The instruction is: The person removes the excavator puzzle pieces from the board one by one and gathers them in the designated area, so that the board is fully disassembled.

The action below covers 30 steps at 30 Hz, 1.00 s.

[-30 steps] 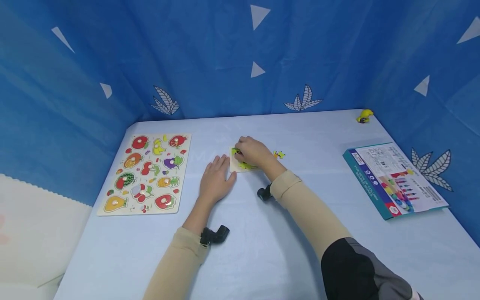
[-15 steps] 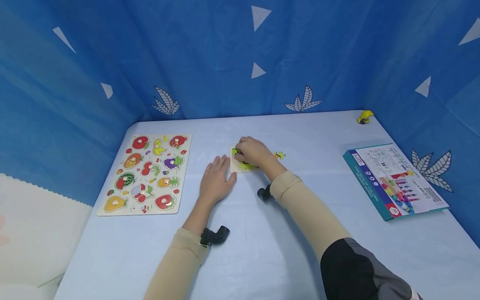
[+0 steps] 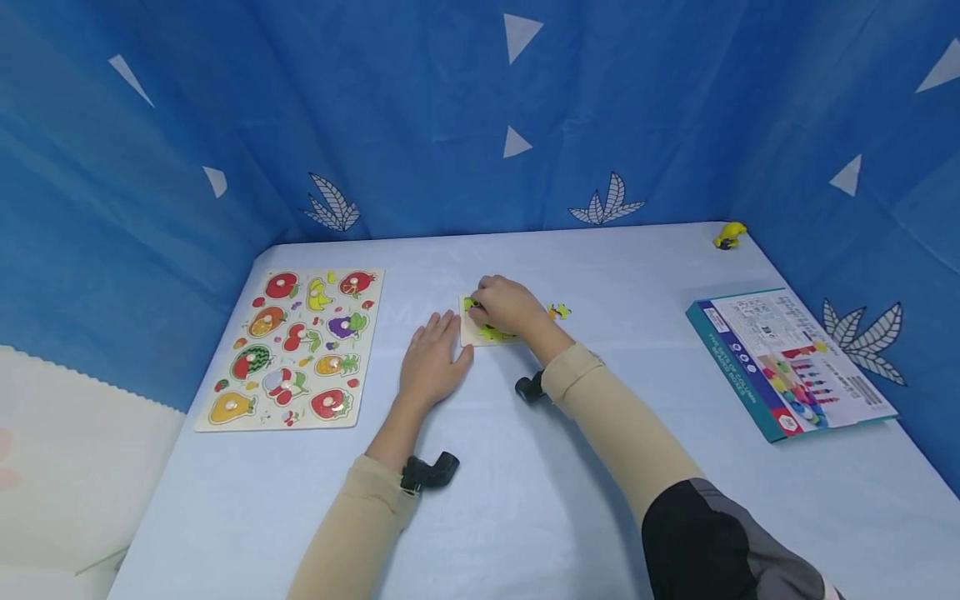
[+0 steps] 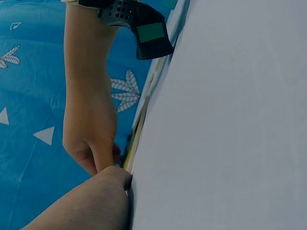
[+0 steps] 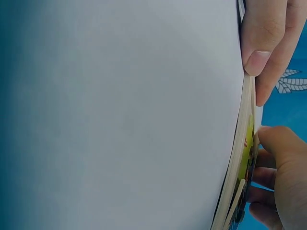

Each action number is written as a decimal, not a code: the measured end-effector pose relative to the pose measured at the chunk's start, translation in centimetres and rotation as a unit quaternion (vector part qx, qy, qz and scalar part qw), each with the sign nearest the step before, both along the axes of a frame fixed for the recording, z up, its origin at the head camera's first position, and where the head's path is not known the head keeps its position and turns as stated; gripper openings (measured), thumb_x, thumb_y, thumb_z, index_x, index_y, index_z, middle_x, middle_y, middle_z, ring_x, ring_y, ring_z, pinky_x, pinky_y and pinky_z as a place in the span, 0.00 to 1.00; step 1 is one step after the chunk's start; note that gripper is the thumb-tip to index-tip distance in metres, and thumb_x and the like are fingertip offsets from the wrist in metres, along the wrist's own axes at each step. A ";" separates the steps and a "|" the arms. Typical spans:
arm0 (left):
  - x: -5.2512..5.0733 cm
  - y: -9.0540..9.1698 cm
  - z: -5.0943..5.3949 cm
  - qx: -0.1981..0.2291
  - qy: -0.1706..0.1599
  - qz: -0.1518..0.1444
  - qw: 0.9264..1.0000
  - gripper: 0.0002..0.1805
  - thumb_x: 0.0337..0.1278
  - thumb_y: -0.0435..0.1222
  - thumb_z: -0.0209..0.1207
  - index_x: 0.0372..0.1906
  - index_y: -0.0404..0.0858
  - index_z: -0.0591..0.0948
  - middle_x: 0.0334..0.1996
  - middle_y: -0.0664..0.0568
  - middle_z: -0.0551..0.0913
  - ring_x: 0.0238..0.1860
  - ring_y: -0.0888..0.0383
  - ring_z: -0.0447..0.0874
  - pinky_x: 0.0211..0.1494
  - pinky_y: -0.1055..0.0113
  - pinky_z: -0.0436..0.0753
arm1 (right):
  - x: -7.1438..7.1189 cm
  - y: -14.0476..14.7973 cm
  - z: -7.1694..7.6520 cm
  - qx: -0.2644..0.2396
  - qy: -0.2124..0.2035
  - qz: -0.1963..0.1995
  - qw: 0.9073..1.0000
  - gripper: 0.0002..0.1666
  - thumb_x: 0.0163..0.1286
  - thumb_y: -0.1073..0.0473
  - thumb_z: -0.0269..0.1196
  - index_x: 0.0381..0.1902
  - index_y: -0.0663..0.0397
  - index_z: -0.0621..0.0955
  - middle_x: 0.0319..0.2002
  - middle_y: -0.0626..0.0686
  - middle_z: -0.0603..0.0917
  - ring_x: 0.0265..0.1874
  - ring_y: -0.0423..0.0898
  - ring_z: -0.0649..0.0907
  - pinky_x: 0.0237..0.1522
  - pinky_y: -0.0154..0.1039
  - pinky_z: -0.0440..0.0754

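A small wooden puzzle board (image 3: pixel 468 338) with yellow-green pieces lies mid-table, partly hidden beneath my right hand (image 3: pixel 512 307). That hand has curled fingers over the board and pinches a puzzle piece, mostly covered. From the side, the right wrist view shows the right hand (image 5: pixel 285 172) at the board's face, near a piece edge (image 5: pixel 234 205) that sits slightly raised and tilted. My left hand (image 3: pixel 431 358) lies flat with straight fingers along the board's left side; its thumb (image 5: pixel 259 60) touches the board edge. One loose yellow-and-orange piece (image 3: pixel 559 311) lies right of the board.
To the left is a large fruit peg puzzle (image 3: pixel 296 350). A teal-edged box (image 3: pixel 791 362) lies at the right, with a small yellow toy (image 3: pixel 730 235) at the far right corner. Blue curtain (image 3: pixel 420 108) surrounds the white table (image 3: pixel 510 517).
Both hands stay in nearly the same place. The right fingers shift only slightly over the board; other objects have not moved.
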<state>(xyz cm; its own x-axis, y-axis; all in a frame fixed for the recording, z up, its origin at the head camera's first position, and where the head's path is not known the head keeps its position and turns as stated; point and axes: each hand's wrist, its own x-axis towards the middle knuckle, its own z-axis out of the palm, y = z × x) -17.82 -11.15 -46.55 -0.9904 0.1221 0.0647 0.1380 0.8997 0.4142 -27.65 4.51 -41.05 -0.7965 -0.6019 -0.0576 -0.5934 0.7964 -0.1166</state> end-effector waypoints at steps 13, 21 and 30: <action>0.0 -0.1 0.1 -0.001 -0.002 0.002 1.000 0.37 0.70 0.55 0.46 0.77 0.43 0.60 0.79 0.51 0.57 0.81 0.52 0.46 0.83 0.52 0.48 | 0.1 -0.1 -0.1 -0.003 0.002 -0.006 1.000 0.22 0.76 0.46 0.55 0.58 0.51 0.83 0.54 0.53 0.83 0.55 0.49 0.81 0.63 0.45 0.79; 0.1 0.0 0.1 0.001 -0.002 0.001 1.000 0.37 0.70 0.55 0.46 0.77 0.43 0.60 0.79 0.51 0.57 0.81 0.53 0.46 0.83 0.52 0.48 | -0.4 0.2 -0.8 -0.027 -0.019 -0.023 0.999 0.25 0.75 0.43 0.56 0.60 0.50 0.80 0.57 0.51 0.81 0.59 0.48 0.79 0.68 0.45 0.75; 0.1 0.0 0.1 -0.001 -0.001 0.000 1.000 0.36 0.70 0.55 0.46 0.77 0.43 0.61 0.79 0.51 0.57 0.81 0.52 0.47 0.83 0.52 0.48 | -0.4 0.3 -1.0 -0.040 -0.044 -0.049 0.997 0.29 0.71 0.41 0.60 0.64 0.47 0.78 0.59 0.50 0.79 0.62 0.47 0.76 0.70 0.46 0.73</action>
